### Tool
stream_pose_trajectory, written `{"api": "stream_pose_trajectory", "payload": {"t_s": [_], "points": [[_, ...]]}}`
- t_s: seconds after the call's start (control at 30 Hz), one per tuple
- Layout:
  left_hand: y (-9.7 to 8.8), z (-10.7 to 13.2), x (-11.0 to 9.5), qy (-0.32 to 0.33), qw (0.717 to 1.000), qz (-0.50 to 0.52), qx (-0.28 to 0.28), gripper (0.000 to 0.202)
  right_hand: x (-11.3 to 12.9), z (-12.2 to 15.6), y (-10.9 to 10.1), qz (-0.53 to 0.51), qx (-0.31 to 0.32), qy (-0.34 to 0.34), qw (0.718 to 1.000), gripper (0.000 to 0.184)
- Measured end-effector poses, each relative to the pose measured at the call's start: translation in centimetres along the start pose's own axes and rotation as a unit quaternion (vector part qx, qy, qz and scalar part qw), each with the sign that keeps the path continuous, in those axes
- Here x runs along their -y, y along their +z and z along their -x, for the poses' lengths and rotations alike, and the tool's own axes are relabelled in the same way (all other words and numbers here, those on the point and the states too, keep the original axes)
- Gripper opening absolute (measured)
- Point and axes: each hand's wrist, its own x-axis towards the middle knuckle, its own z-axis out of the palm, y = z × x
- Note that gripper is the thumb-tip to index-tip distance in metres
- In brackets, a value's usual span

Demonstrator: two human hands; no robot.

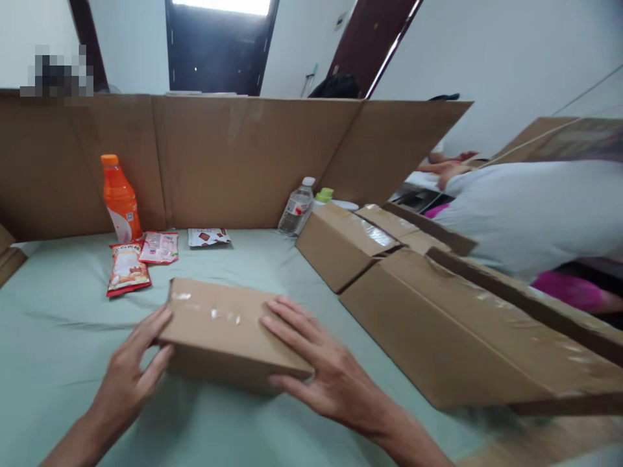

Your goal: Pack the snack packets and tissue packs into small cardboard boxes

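A small closed cardboard box [219, 324] is at the front middle of the green cloth, slightly tilted in view, with bits of shiny tape on its top. My left hand [134, 363] grips its left end, fingers at the upper edge and thumb along the front. On the right end lies my right hand [316, 353], its fingers over the top and its thumb against the front face. The box is held between both hands. Whether its underside touches the cloth is hard to make out.
An orange drink bottle [119, 201] and snack packets [129, 267] stand and lie at the back left. A clear water bottle [296, 207] leans near taped cardboard boxes [438, 324] along the right. A tall cardboard panel [243, 162] closes the back. Another person's sleeve [535, 207] shows at right.
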Motion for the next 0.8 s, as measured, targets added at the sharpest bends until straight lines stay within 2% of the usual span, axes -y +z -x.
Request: {"api": "stream_pose_trajectory", "payload": {"t_s": [0.1,0.17,0.23,0.33,0.43,0.57,0.67,0.77,0.8], "points": [[6.6,-7.8,-0.9,-0.022,0.998,0.039,0.051,0.045,-2.8,1.5,-0.6,0.107,-0.056,0.09,0.988,0.054],[11.3,-11.4,-1.6,-0.029,0.996,0.05,0.069,0.048,-4.7,1.5,-0.9,0.179,-0.072,0.167,0.967,0.048],[15.4,-12.9,-2.4,-0.023,0.994,0.05,0.093,0.048,-6.6,0.5,-1.0,0.237,-0.054,0.255,0.936,0.044],[19.3,-11.2,-3.2,0.001,0.986,0.04,0.16,0.05,-9.5,-2.0,-1.0,0.278,-0.02,0.34,0.898,0.04],[20.3,-7.6,-3.1,0.03,0.972,0.019,0.231,0.053,-12.2,-4.2,-0.6,0.293,-0.014,0.38,0.877,0.038],[19.3,-5.1,-2.5,0.07,0.955,-0.01,0.288,0.053,-13.7,-5.9,-0.1,0.307,-0.006,0.419,0.854,0.038],[18.0,-4.3,-2.3,0.096,0.945,-0.027,0.31,0.046,-12.0,-5.7,-0.8,0.3,-0.009,0.422,0.855,0.046],[15.9,-2.3,-2.3,0.129,0.935,-0.043,0.328,0.044,-9.0,-3.7,-1.5,0.276,-0.028,0.382,0.881,0.065],[14.9,-1.3,-2.2,0.143,0.93,-0.047,0.334,0.044,-8.2,-2.6,-1.2,0.274,-0.068,0.351,0.893,0.068]]}}
